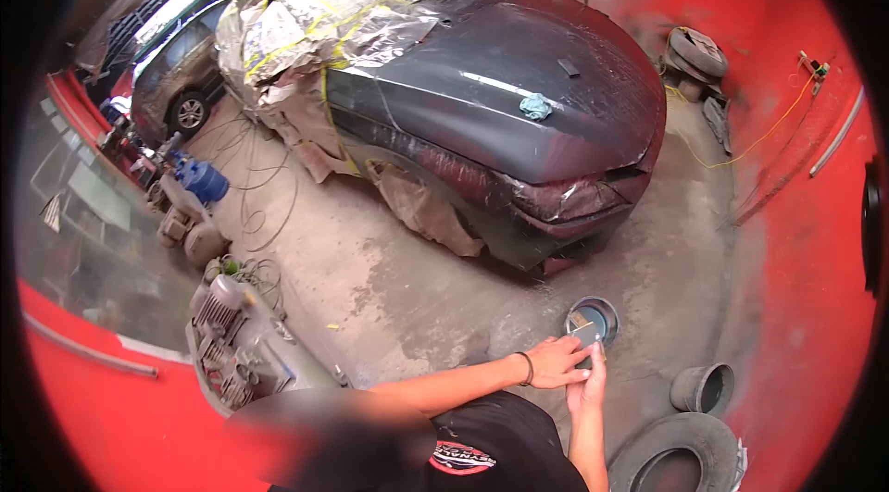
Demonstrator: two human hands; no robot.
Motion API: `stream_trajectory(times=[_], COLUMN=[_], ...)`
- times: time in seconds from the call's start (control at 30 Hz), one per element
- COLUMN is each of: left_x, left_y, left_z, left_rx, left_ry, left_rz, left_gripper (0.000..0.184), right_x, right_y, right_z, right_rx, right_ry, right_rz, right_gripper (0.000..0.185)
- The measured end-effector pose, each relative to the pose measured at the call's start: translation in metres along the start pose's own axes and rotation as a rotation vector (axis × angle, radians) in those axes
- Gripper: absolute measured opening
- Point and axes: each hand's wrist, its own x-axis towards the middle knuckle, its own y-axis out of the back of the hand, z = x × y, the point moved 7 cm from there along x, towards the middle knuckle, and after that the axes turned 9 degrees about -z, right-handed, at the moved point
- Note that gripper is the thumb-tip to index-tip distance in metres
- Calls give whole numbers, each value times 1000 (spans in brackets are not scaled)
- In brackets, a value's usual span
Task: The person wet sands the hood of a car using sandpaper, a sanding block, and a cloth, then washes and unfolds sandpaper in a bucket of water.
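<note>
My left hand [557, 362], with a dark band at its wrist, meets my right hand [589, 386] in front of my body. Between them is a small dark grey sheet [587, 335] that looks like sandpaper. My right thumb points up along it, and my left fingers close over it from the side. Just beyond, a round bucket [607, 309] stands on the floor, partly covered by the sheet and my hands. What lies inside the bucket is hard to make out.
A dark car [444, 112] with masked windows stands ahead; a blue cloth [535, 106] and a small dark block [568, 67] lie on its hood. A compressor [250, 344] is at left. At lower right are a tire [639, 455] and a grey bucket [687, 392].
</note>
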Motion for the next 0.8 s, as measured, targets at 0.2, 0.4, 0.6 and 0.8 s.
stream_trajectory(times=[0.2, 0.4, 0.6, 0.8], left_x=[14, 48, 138, 261], left_y=[72, 262, 429, 531], left_z=[-86, -172, -232, -304], left_rx=[-24, 89, 144, 320], left_ry=[-238, -45, 72, 311], left_rz=[2, 456, 790, 725], left_gripper=[52, 43, 41, 54], right_x=[65, 111, 184, 290], right_y=[10, -9, -5, 15], right_z=[28, 8, -41, -87], right_rx=[199, 203, 315, 341], right_ry=[-96, -60, -14, -28], right_rz=[251, 302, 220, 249], right_gripper=[51, 54, 54, 46])
